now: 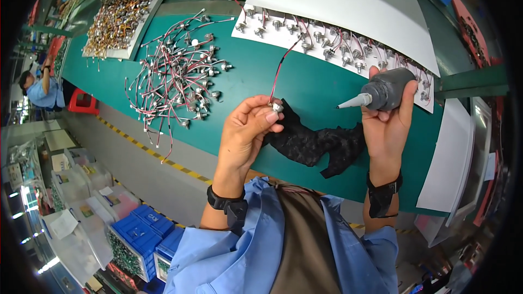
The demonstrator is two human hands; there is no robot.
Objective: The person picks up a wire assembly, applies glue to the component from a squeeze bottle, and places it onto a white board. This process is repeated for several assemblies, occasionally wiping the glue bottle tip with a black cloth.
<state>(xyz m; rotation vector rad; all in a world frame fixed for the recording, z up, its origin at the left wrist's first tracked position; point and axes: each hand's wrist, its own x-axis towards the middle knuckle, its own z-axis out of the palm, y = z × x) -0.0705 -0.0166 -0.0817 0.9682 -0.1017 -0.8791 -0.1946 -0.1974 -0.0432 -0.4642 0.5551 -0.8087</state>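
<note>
Between the thumb and fingers of my left hand [248,125] is a small silver wired part [277,107], which looks like a potentiometer. Its red and black wires [280,68] rise away from the hand. My right hand [388,130] is wrapped round a dark grey squeeze bottle [389,88], tilted so its pale, dark-tipped nozzle [354,101] points left toward the wired part, some distance from it. A crumpled black cloth [318,144] lies on the green table [239,84] between and below my hands.
A tangled heap of similar wired parts [177,73] lies to the left. Rows of them stand on a white board [261,37] at the back, partly under a white sheet [348,8]. A filled tray [133,49] sits far left. Blue bins [143,234] and a distant person [46,92] are beyond.
</note>
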